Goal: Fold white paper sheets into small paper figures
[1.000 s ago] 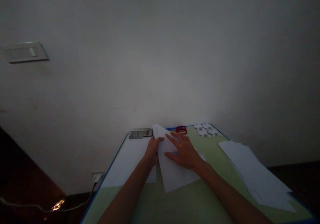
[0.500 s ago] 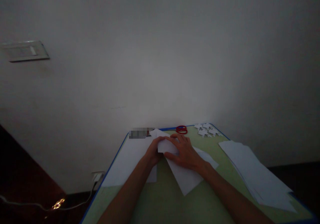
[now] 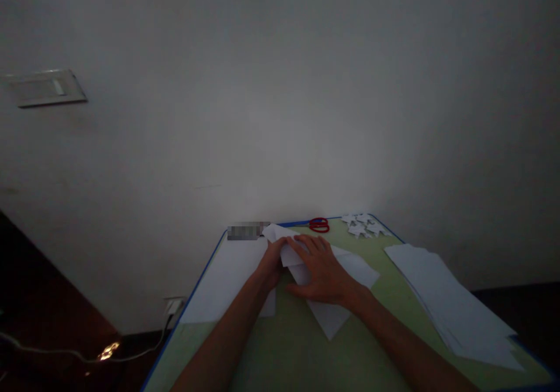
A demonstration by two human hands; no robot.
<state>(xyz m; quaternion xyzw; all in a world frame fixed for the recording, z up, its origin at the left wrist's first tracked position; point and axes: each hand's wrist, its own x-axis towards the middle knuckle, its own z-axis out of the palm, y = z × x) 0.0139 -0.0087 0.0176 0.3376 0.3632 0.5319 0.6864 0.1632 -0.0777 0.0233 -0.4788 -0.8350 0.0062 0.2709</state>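
A white sheet of paper (image 3: 335, 316) lies turned like a diamond on the green table (image 3: 280, 351), with a folded part near its top. My right hand (image 3: 321, 269) lies flat on it, fingers stretched out and pressing the fold. My left hand (image 3: 270, 262) rests at the sheet's left edge, its fingers curled against the folded flap.
Another white sheet (image 3: 223, 281) lies at the left under my left arm. A stack of white sheets (image 3: 450, 304) covers the right side. Red-handled scissors (image 3: 319, 224) and several small folded paper pieces (image 3: 363, 226) sit at the far edge by the wall.
The sheet has turned clockwise under my hands and its top part has been folded down. Both hands stayed over it near the far middle of the table.
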